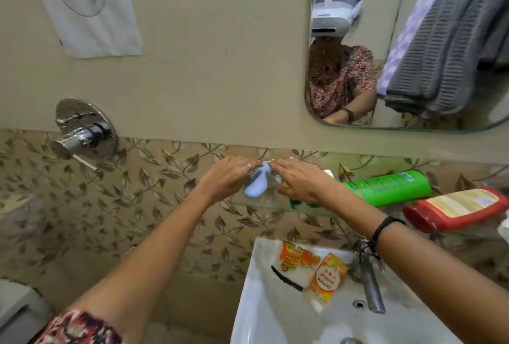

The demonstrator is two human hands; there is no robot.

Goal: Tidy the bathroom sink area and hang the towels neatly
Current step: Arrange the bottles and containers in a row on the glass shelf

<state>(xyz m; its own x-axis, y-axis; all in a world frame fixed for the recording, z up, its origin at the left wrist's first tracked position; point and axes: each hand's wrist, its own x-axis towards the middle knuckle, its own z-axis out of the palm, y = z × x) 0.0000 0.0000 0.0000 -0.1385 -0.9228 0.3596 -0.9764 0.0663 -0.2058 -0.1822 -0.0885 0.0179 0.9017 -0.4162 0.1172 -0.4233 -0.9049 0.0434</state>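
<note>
A light blue plastic object [254, 188] sits at the left end of the glass shelf [264, 204] above the sink. My left hand [227, 178] grips it from the left, fingers curled around its upper part. From the right, my right hand [298, 182] has its fingertips on the top of the same object. Something small, yellow and green, lies partly hidden under my right palm. A grey ribbed towel [440, 48] and a purple checked towel [407, 32] appear only as reflections in the mirror, hanging at the upper right.
A green bottle [391, 186] and a red bottle [454, 210] lie on their sides on the shelf. Two orange packets [298, 257] [329, 277] lie on the white sink's [264, 313] rim beside the chrome tap [370, 280]. A chrome wall valve [82, 132] sticks out at left.
</note>
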